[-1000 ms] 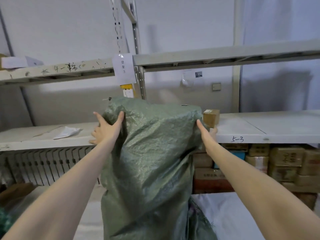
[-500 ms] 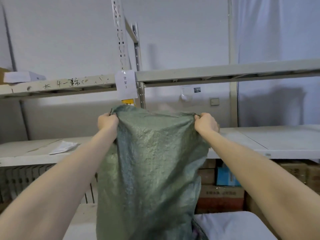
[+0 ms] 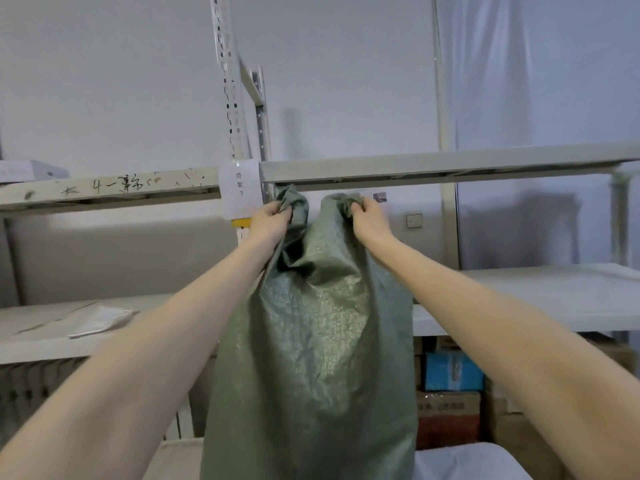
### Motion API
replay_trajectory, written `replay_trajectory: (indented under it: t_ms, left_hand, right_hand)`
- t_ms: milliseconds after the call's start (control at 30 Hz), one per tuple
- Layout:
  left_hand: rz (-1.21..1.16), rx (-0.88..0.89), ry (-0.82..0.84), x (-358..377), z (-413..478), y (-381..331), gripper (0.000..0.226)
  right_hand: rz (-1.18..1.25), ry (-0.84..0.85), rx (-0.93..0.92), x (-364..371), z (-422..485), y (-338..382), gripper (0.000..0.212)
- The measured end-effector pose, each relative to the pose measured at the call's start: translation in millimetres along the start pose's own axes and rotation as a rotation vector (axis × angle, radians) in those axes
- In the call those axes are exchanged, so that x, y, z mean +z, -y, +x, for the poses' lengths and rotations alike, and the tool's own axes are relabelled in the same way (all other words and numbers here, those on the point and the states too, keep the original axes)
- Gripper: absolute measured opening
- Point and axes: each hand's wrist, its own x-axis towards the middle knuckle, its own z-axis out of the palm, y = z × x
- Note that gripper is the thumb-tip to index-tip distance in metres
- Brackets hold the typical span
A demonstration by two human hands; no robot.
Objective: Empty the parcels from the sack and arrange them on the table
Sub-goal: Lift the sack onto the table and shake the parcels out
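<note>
Head view: shelf label (image 3: pixel 239 188) "货架 3" (handwritten).

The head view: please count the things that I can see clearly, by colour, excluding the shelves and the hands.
Green: 1, the sack
Blue: 1, the box on the lower shelf
White: 2, the label on the post, the packet on the left shelf
Red-brown: 1, the carton under the blue box
Total: 5

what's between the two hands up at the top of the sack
In the head view, a sagging dip of the green sack runs between the left hand and right hand, each gripping a bunched corner.
</note>
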Motion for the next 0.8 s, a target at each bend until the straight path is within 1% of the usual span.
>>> replay_trajectory:
  t_ms: [33,67,133,200,233,267,333,400,433,500,533,567,633,667,700,733,800]
  left_hand:
    - [-0.005,0.040,-0.045,-3.2,2.3,-5.4,0.018]
    - [-0.062,0.070,-0.092,-9.6,7.6,-14.7,0.016]
    - [-0.195,0.129,-0.185,-26.2,21.4,-35.1,0.024]
    - [-0.304,0.184,-0.211,-33.3,28.8,-48.8,0.025]
    - [-0.297,0.202,-0.208,-31.8,29.9,-49.7,0.023]
    - [-0.261,0.216,-0.197,-28.5,27.1,-50.0,0.021]
    - [-0.142,0.201,-0.133,-18.0,23.6,-39.9,0.016]
    - [0.025,0.142,-0.006,-4.3,12.9,-24.6,0.019]
    - [0.156,0.128,0.075,2.6,6.5,-16.1,0.020]
    - [0.434,0.158,0.235,9.8,-8.7,-4.0,0.013]
    - [0.530,0.167,0.285,9.7,-14.7,-2.3,0.011]
    - [0.573,0.144,0.318,6.5,-18.3,-3.6,0.020]
    - [0.526,0.065,0.368,-2.0,-22.4,-12.6,0.049]
    - [0.489,0.070,0.377,-6.7,-26.1,-17.2,0.060]
    - [0.499,0.113,0.373,-10.6,-28.8,-20.6,0.071]
    - [0.594,0.182,0.361,-14.5,-32.1,-22.9,0.086]
    - [0.903,0.298,0.366,-20.2,-37.1,-23.5,0.125]
  right_hand:
    - [0.028,-0.004,-0.017,-2.3,2.7,9.6,0.024]
    - [0.061,-0.019,-0.034,-6.6,8.5,21.6,0.025]
    - [0.121,-0.066,-0.087,-18.3,19.4,41.5,0.028]
    - [0.148,-0.087,-0.139,-22.1,19.6,45.5,0.027]
    - [0.151,-0.072,-0.154,-19.7,15.5,42.7,0.027]
    - [0.131,-0.038,-0.158,-14.1,11.8,37.8,0.027]
    - [-0.011,0.083,-0.147,-1.3,8.2,27.1,0.026]
    - [-0.165,0.177,-0.086,6.0,6.9,17.7,0.020]
    - [-0.211,0.185,-0.053,6.9,4.5,13.6,0.019]
    - [-0.268,0.157,-0.021,7.1,-3.0,5.3,0.020]
    - [-0.299,0.149,-0.018,6.4,-7.5,3.2,0.020]
    - [-0.329,0.141,-0.019,5.9,-11.8,2.7,0.020]
    - [-0.357,0.096,-0.009,2.8,-17.4,4.1,0.020]
    - [-0.346,0.065,0.013,0.5,-20.1,3.7,0.024]
    - [-0.330,0.037,0.033,-1.9,-22.4,2.8,0.028]
    - [-0.322,0.021,0.039,-4.5,-25.0,1.7,0.032]
    - [-0.337,0.034,0.029,-8.7,-26.8,2.2,0.040]
